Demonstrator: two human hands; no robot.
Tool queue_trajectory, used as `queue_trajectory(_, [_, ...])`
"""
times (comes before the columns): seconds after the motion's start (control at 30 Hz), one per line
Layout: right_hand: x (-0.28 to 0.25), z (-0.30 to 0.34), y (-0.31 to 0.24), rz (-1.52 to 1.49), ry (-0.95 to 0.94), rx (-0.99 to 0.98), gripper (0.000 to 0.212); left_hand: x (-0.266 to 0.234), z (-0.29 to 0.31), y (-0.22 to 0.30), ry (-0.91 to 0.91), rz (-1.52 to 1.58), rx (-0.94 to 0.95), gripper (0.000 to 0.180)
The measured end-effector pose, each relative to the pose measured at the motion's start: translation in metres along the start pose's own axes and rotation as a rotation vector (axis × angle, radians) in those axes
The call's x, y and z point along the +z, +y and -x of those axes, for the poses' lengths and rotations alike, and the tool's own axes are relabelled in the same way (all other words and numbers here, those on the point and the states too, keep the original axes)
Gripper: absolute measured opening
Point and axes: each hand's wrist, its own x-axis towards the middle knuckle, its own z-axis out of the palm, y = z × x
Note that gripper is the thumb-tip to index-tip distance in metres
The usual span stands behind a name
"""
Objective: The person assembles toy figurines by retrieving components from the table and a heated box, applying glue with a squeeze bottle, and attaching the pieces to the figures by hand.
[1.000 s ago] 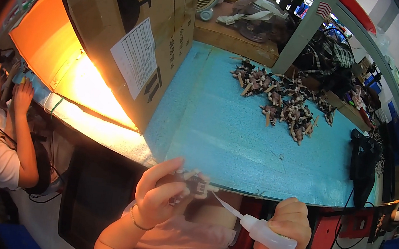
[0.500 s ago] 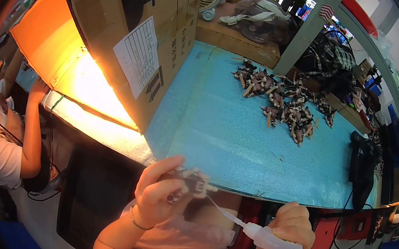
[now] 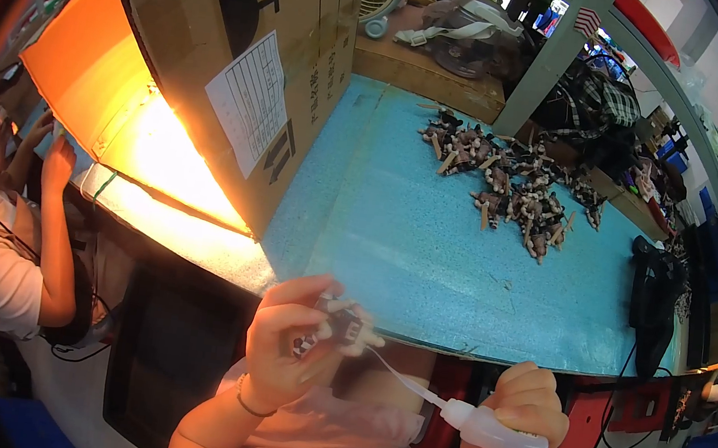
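Figurine (image 3: 345, 327) sat pinched in your left hand (image 3: 283, 344); right hand (image 3: 526, 401) gripped nozzled bottle (image 3: 484, 429); squeezing too hard risked flooding figurine

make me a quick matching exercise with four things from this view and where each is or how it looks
1. white squeeze bottle
2. single small figure
3. cardboard box
4. cluster of small figures

A. lit orange inside
B. held in the left hand
C. heaped on the blue tabletop
D. gripped in the right hand

Pairs: 1-D, 2-B, 3-A, 4-C
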Motion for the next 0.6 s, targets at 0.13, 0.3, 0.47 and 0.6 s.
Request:
queue_trajectory(0.13, [0.004,0.0,0.007,-0.014,-0.012,-0.021,0.046,0.002,0.002,0.001,0.027,0.076,-0.069,0.046])
queue_trajectory(0.3, [0.0,0.0,0.005,-0.051,-0.056,-0.02,0.044,0.003,0.001,0.001,0.018,0.149,-0.1,0.044])
queue_trajectory(0.47, [0.009,0.006,0.003,-0.021,0.098,0.015,0.05,0.003,0.003,0.001,0.013,0.2,-0.164,0.043])
queue_trajectory(0.6, [0.002,0.003,0.01,-0.001,-0.013,-0.042,0.051,0.003,0.002,0.002,0.014,0.207,-0.162,0.043])
